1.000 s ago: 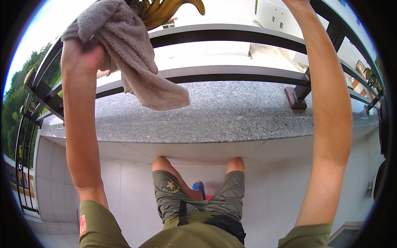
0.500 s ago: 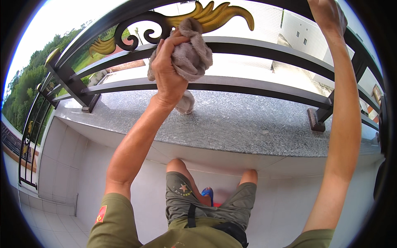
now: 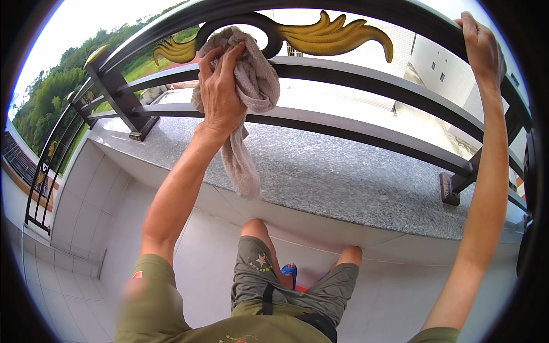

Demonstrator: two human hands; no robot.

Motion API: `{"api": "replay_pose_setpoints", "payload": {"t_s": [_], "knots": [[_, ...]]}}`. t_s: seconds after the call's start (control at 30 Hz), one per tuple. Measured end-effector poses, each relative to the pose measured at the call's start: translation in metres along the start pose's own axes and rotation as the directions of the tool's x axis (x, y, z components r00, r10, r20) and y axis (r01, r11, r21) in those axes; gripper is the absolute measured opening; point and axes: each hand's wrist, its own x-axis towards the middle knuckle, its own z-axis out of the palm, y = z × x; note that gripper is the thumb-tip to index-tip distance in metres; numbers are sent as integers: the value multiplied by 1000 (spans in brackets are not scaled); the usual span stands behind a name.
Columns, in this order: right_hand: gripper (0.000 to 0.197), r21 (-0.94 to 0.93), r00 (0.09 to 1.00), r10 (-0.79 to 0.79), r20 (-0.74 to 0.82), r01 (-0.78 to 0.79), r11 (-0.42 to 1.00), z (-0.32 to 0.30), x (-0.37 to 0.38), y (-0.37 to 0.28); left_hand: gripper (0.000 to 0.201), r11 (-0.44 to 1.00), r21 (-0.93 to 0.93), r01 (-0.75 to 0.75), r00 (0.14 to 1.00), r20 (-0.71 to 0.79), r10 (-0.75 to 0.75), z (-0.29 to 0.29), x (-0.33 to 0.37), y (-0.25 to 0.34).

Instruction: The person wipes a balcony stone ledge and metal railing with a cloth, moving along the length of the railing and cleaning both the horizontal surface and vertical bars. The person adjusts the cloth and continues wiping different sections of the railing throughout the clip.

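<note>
My left hand (image 3: pixel 220 94) is closed on a greyish-beige cloth (image 3: pixel 258 80), bunched up and pressed against the dark scrollwork of a metal railing (image 3: pixel 354 80). One end of the cloth hangs down in front of the granite ledge. Gold leaf ornaments (image 3: pixel 337 37) spread to both sides of the scroll, and the cloth covers part of it. At the upper right, my right hand (image 3: pixel 483 51) is wrapped over the railing's top bar, its fingers partly hidden behind the bar.
A speckled grey granite ledge (image 3: pixel 320 166) runs under the railing, with railing posts (image 3: pixel 117 91) standing on it. Below lie a pale tiled wall and a light floor (image 3: pixel 200 274). My legs stand close to the ledge. Beyond the railing are trees and a pale building.
My left hand has shifted left with the cloth, onto the scroll. The cloth's loose end now hangs lower. The view has turned slightly; my right hand stays on the top bar.
</note>
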Motion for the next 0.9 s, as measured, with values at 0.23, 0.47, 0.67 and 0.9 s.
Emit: {"api": "replay_pose_setpoints", "payload": {"t_s": [0.23, 0.47, 0.67, 0.9], "knots": [[59, 26, 998, 53, 45, -55, 998, 4, -3, -9, 57, 993, -101, 68, 996, 59, -62, -13, -9, 0], [58, 43, 1000, 3, -13, -2, 999, -2, -1, -18, 105, 990, 118, -73, 948, 317, 33, -20, 19, -3], [61, 50, 993, 102, 59, -105, 993, -9, -4, -35, 77, 977, -109, 181, 960, 236, -152, -18, 5, -4], [57, 14, 993, 112, 43, -112, 994, -7, -6, -32, 75, 885, -459, 80, 996, 66, -56, -19, -14, 48]]}}
